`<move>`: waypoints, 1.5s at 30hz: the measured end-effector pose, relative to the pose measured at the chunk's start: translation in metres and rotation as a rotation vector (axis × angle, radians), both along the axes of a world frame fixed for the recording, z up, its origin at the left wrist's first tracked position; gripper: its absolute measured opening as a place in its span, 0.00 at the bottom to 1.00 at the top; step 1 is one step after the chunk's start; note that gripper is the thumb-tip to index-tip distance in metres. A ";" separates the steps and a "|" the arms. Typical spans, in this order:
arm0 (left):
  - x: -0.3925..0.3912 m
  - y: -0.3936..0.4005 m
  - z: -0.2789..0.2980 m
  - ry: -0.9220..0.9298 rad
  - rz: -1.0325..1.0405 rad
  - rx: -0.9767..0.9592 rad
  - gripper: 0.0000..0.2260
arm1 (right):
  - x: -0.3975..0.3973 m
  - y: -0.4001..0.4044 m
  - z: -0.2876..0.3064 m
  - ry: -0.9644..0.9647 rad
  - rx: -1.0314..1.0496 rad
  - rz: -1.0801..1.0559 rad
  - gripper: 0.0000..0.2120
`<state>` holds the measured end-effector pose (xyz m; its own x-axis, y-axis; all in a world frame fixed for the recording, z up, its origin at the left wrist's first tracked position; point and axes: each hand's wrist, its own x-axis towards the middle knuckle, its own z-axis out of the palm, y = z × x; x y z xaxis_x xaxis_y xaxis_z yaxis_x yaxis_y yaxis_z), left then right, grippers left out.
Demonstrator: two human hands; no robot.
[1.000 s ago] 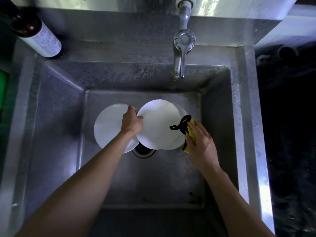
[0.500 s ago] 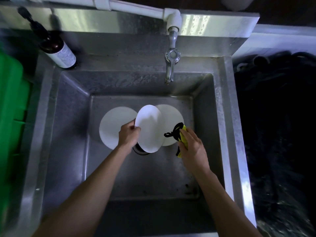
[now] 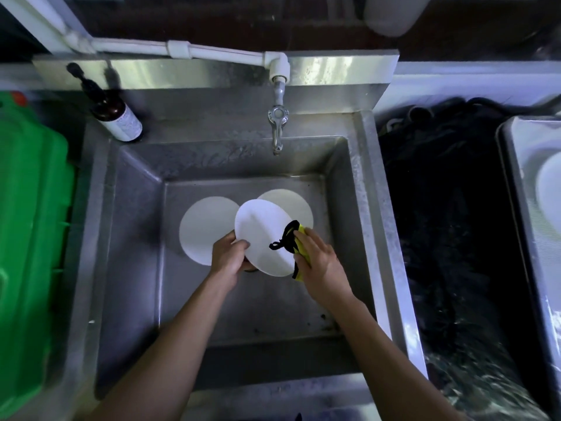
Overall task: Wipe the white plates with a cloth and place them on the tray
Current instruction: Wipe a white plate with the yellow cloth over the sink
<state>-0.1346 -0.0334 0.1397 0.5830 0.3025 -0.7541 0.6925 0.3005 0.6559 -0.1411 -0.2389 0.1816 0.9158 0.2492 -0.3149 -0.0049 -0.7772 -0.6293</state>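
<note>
Plate (image 3: 262, 235) now tilted, cloth (image 3: 299, 238) against it

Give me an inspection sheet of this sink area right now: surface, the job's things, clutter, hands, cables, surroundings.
Surface: steel sink, basin looks wet, dark specks near the front edge.
Job's things: held plate tilted above the drain; two more plates, left plate and rear plate, lie in the basin; yellow cloth with black strap against the held plate; tray at far right, holding something white.
Clutter: brown pump bottle on the sink's back left corner.
Hands: left hand grips the plate's edge; right hand presses the cloth.
Cables: nothing seen.
Surroundings: tap, white pipe, green container at left.
</note>
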 end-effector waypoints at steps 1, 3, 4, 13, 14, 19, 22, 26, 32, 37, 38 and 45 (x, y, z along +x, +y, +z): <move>-0.003 -0.002 0.007 -0.010 0.017 -0.024 0.15 | -0.003 0.001 0.004 -0.012 0.000 0.014 0.26; -0.008 -0.007 0.020 -0.032 0.026 -0.076 0.15 | -0.007 0.004 0.015 -0.045 0.000 0.049 0.29; -0.011 -0.009 0.026 -0.045 0.015 -0.092 0.16 | -0.008 0.005 0.021 -0.061 0.000 0.073 0.29; -0.015 -0.031 0.094 -0.193 -0.022 -0.134 0.23 | -0.009 -0.011 0.059 -0.143 0.030 0.331 0.26; -0.015 -0.031 0.099 -0.205 -0.005 -0.144 0.23 | -0.009 -0.018 0.060 -0.162 0.044 0.386 0.27; -0.017 -0.037 0.113 -0.271 0.067 -0.259 0.22 | 0.001 -0.050 0.060 -0.284 -0.118 0.566 0.27; -0.016 -0.048 0.117 -0.300 0.097 -0.307 0.21 | 0.003 -0.051 0.063 -0.368 -0.114 0.535 0.26; -0.014 -0.063 0.124 -0.335 0.109 -0.324 0.21 | 0.009 -0.040 0.065 -0.361 -0.113 0.369 0.27; -0.013 -0.081 0.127 -0.326 0.096 -0.280 0.22 | 0.025 -0.031 0.056 -0.231 -0.144 0.241 0.28; -0.016 -0.079 0.128 -0.320 0.133 -0.250 0.23 | 0.023 -0.032 0.060 -0.235 -0.171 0.324 0.29; -0.017 -0.077 0.128 -0.320 0.135 -0.254 0.23 | 0.020 -0.031 0.062 -0.247 -0.172 0.363 0.29; -0.027 -0.061 0.131 -0.304 0.004 -0.267 0.24 | 0.015 -0.015 0.074 -0.287 -0.188 0.481 0.28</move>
